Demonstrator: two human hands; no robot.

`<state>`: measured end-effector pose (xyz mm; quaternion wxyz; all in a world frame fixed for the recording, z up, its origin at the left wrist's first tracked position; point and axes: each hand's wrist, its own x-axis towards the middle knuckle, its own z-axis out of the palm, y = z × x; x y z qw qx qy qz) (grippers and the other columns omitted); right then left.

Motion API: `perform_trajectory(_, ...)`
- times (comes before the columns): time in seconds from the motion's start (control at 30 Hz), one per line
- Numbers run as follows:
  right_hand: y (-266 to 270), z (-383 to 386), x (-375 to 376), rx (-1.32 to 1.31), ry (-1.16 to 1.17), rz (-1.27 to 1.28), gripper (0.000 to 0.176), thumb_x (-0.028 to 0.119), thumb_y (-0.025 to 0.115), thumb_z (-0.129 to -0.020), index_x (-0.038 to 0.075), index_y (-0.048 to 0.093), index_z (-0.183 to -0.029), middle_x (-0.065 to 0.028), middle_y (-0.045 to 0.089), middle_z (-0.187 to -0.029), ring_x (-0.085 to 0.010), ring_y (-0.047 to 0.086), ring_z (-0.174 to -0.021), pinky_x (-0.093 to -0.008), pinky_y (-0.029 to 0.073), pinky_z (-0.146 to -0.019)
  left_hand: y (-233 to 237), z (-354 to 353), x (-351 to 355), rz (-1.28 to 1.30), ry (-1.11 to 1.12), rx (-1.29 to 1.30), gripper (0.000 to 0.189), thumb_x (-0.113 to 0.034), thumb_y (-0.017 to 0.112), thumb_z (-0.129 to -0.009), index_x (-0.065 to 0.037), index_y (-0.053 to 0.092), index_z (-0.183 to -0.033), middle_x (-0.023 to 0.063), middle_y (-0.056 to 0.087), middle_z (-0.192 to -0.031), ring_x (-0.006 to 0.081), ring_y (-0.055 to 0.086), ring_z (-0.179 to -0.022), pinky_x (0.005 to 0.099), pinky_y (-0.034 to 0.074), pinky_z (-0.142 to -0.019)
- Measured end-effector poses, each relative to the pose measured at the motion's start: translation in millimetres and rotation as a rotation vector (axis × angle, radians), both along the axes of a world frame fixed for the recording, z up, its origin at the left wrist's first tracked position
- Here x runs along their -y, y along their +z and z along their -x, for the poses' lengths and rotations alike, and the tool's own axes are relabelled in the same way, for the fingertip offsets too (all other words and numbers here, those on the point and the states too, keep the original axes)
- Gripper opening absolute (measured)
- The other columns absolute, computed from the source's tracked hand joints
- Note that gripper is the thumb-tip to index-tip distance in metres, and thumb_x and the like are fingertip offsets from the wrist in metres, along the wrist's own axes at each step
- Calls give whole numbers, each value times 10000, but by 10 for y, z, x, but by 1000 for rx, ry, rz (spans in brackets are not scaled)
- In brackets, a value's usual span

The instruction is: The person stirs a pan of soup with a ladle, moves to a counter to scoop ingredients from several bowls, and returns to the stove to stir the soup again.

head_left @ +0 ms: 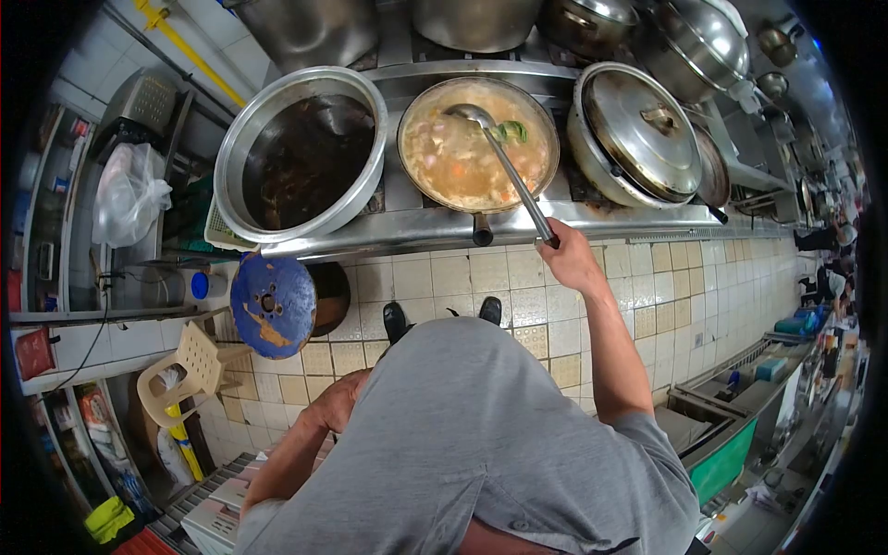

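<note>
My right hand [572, 257] is closed around the dark end of a long metal ladle [514, 178]. The ladle's bowl dips into a pale orange-brown stew [444, 153], with small chunks and some green leaf beside it. A wide round pan [403, 148] holds the stew on the stove, its short dark handle [482, 229] pointing towards me. Down by my waist, at the side of my grey shirt, is my left hand [340, 401]; its fingers are partly hidden, and nothing shows in it.
Left of the pan stands a large metal pot [227, 176] of dark liquid; a lidded pot [647, 134] is on its right. Bigger pots [476, 20] line the back. On the floor side are a blue round stool [287, 319] and a beige plastic chair [190, 361].
</note>
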<state>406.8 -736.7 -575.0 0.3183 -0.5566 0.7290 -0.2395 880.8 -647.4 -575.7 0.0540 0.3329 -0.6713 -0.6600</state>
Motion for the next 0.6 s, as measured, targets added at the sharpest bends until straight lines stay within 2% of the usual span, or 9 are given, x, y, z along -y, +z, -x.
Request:
perform_trajectory(0.07,26,43,-75,13,-2,-10,228,124,657,-820,-17,603,-991,-202,552,-715,-336,542,-662,-445,449,-657,-26,-9,1,9,-3,15,969,-368,914,-545,-80,555,-1397,111,615,-1317,266,587,-1224,368,436,-1060)
perform_trajectory(0.13,36,99,-156,69,33,33,260,84,668,-857,-11,646,-1098,-23,472,-654,-128,457,-608,-326,400,-568,-47,-9,5,17,-4,30,972,-366,915,-538,-81,556,-1396,108,616,-1311,262,588,-1219,363,437,-1056)
perform_trajectory(0.17,72,99,-196,69,33,33,260,84,668,-857,-11,646,-1098,-23,472,-654,-128,457,-608,-326,400,-568,-52,-7,10,13,-11,33,973,-368,916,-535,-81,558,-1393,110,617,-1308,264,590,-1217,364,439,-1054)
perform_trajectory(0.23,246,83,-285,413,-116,-85,352,41,650,-885,-11,650,-1233,41,473,-668,-71,438,-560,-268,370,-511,-52,1,26,9,-23,37,974,-371,917,-531,-80,560,-1390,111,619,-1305,266,592,-1214,364,441,-1052)
perform_trajectory(0.33,280,82,-420,409,-115,-21,412,41,655,-899,-17,625,-1305,68,487,-722,-40,444,-606,-250,363,-523,-25,12,47,38,-33,26,981,-373,916,-531,-81,557,-1395,116,619,-1304,267,593,-1213,365,440,-1055)
perform_trajectory(0.6,479,151,-677,402,-270,-34,422,33,649,-903,-9,618,-1322,44,489,-703,-51,458,-608,-254,378,-535,-83,-16,52,49,-60,11,1001,-397,909,-560,-72,530,-1428,127,609,-1340,275,587,-1242,363,433,-1071)
